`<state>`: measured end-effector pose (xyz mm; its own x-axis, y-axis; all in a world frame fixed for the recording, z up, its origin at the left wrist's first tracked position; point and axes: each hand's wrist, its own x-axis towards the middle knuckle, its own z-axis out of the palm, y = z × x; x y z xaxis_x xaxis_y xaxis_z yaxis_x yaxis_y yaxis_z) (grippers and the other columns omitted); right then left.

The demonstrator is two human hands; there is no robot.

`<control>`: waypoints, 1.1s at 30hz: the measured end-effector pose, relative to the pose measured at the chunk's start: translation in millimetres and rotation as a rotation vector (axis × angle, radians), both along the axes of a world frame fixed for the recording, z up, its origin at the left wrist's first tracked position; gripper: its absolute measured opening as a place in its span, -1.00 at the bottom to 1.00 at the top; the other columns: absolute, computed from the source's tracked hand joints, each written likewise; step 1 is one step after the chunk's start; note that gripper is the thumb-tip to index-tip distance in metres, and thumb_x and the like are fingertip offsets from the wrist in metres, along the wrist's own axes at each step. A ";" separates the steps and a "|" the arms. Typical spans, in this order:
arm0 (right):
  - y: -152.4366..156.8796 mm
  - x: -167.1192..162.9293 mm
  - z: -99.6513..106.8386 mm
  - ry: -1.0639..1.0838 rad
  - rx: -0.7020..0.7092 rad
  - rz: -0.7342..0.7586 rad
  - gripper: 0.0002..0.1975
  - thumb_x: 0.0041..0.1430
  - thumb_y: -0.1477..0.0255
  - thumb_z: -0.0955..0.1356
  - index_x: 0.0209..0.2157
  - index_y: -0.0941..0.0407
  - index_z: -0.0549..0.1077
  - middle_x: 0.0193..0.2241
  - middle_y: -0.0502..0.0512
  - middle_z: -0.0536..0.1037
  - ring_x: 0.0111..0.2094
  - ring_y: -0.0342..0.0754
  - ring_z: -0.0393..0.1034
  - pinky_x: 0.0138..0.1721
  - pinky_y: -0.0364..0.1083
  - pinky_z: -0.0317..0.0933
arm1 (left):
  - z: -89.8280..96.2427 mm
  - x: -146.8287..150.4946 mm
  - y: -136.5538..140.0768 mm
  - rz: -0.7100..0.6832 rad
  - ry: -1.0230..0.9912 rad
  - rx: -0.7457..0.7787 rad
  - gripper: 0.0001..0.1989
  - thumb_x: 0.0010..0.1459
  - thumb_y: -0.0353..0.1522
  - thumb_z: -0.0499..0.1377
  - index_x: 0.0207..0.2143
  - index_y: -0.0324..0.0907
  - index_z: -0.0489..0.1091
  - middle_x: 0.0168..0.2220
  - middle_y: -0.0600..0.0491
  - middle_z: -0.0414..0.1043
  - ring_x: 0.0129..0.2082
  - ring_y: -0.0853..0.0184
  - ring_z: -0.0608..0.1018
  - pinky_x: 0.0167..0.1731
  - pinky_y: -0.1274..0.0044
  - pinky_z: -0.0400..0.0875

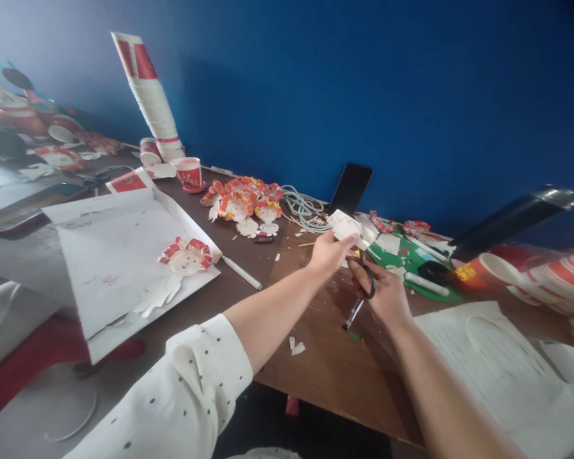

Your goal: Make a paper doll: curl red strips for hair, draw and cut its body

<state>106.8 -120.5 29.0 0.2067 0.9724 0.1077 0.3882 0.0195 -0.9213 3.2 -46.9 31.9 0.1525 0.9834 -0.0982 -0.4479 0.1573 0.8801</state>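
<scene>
My left hand (331, 252) pinches a small white paper piece (344, 224) and holds it up above the brown table (325, 363). My right hand (385, 293) grips black-handled scissors (367, 275), their blades raised toward the lower edge of the paper. The blade tips are hidden between hand and paper. A marker (353, 314) pokes out under my right hand; whether the hand holds it I cannot tell. Small paper scraps (296, 347) lie on the table below my arms.
A white sheet (119, 255) with a paper-cup doll (186, 255) lies at left, a pen (242, 272) beside it. Finished dolls (243, 204), a cable (303, 207), a phone (350, 187) and a tall cup stack (150, 95) stand along the blue wall. Cups (550, 280) crowd the right.
</scene>
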 end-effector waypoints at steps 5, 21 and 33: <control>3.8 6.1 -5.9 0.015 -0.012 -0.014 -0.60 0.00 0.05 0.43 -0.47 0.14 0.51 -0.68 -0.04 0.36 -0.65 -0.18 0.21 -0.61 -0.17 0.08 | -3.0 1.1 1.0 -0.029 0.041 0.013 -0.93 0.01 -0.44 0.27 -0.43 -0.28 0.44 -0.51 0.06 0.48 -0.51 0.42 0.50 -0.39 0.58 0.38; 1.8 4.3 -1.0 -0.019 0.028 -0.012 -0.58 0.04 0.07 0.41 -0.60 0.13 0.42 -0.71 -0.05 0.31 -0.64 -0.19 0.15 -0.59 -0.16 0.03 | -1.3 2.4 0.9 -0.052 -0.051 0.004 -0.96 0.01 -0.47 0.27 -0.43 -0.30 0.46 -0.50 0.05 0.48 -0.53 0.44 0.49 -0.42 0.59 0.37; 0.0 2.1 6.1 0.024 0.031 -0.012 -0.57 0.00 0.06 0.44 -0.63 0.12 0.39 -0.74 -0.09 0.25 -0.68 -0.22 0.10 -0.63 -0.16 0.00 | -5.8 2.6 2.5 -0.053 -0.042 0.032 -0.88 -0.03 -0.40 0.31 -0.40 -0.28 0.48 -0.46 0.03 0.51 -0.49 0.41 0.50 -0.32 0.55 0.37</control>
